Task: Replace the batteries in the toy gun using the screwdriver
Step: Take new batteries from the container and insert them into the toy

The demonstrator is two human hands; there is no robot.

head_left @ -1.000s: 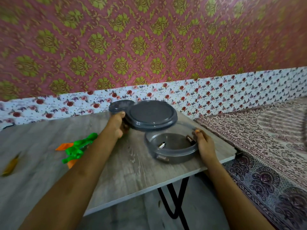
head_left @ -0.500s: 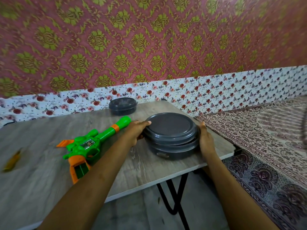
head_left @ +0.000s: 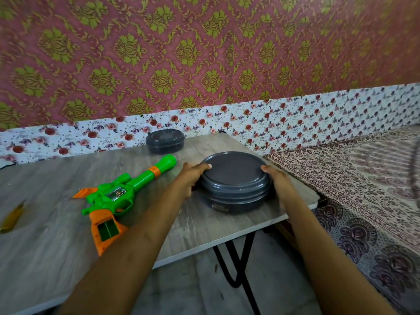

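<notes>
Two closed grey containers hide their contents: the small container (head_left: pixel 164 142) at the far edge of the table (head_left: pixel 56 258), the big container (head_left: pixel 234 178) near its right edge, gripped by the left hand (head_left: pixel 191 178) and right hand (head_left: pixel 278 180), with the toy gun (head_left: pixel 118 196) lying just left of them.

Left hand (head_left: pixel 190 177), right hand (head_left: pixel 277 181), cupped inward

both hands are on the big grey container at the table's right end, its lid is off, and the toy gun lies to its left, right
Not quite: the head view shows the lid on the grey container, not off. The rest holds: left hand and right hand hold it at the right end of the table, toy gun to its left.
</notes>
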